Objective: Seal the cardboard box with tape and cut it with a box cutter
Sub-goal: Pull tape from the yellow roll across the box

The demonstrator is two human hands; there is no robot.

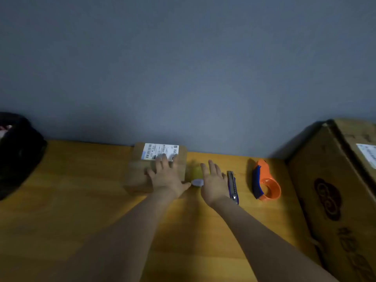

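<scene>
Pressing flat and open-fingered on the small cardboard box [156,169] against the wall, left hand [165,176]; hovering spread and empty beside the box cutter [233,187], right hand [212,183]; likely light, stiff, best steadied from above.

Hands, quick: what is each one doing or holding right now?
Left hand: open, flat on the small brown cardboard box.
Right hand: open, empty, beside the purple box cutter.

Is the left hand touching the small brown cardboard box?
Touching. In the head view, the left hand lies flat, fingers spread, on top of the small brown cardboard box, overlapping its white label.
</scene>
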